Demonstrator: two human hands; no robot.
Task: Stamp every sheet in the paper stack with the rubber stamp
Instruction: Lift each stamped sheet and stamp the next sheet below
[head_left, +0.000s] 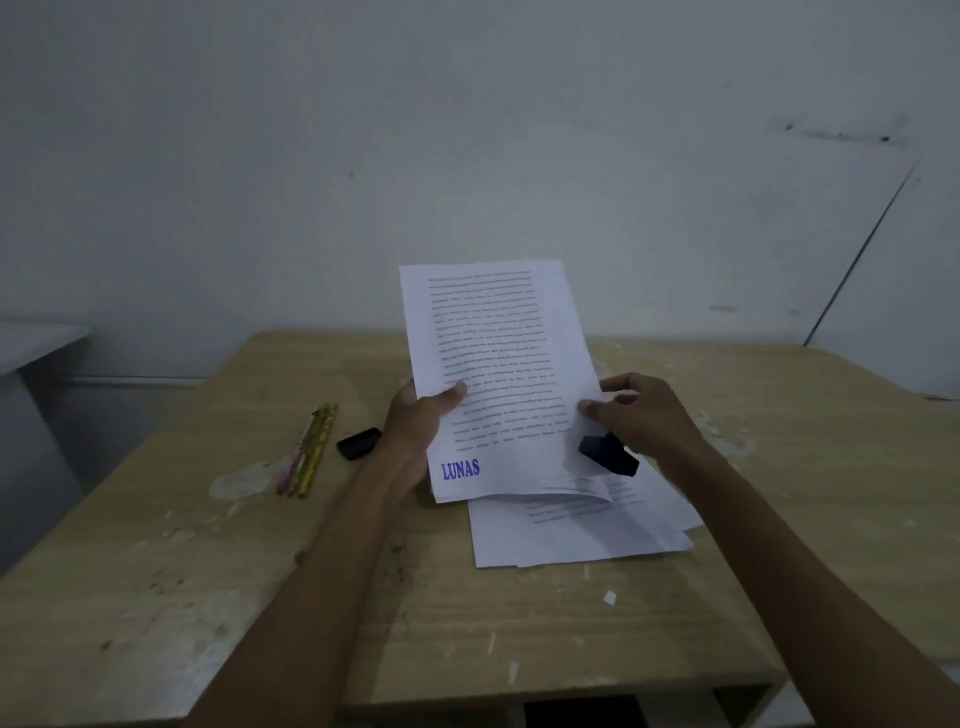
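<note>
Left hand (415, 421) grips a few printed sheets (498, 374) by their left edge, thumb on top, tilted up off the table (208, 571); the front one has a blue LUNAS mark (461, 470) at its bottom left corner. Right hand (644, 415) pinches the right edge of those sheets and also holds the one dark stamp (608, 454). The rest of the stack (582, 535) lies fanned underneath, near the table's front edge. Off to the left there's bare wood, a bunch of pencils (309, 449) (can't count them) and one black cap (358, 442).

Both forearms were bare up to the frame's lower edge, with no sleeve in sight. The left hand (418, 415) and right hand (647, 415) were bare too, ungloved.
</note>
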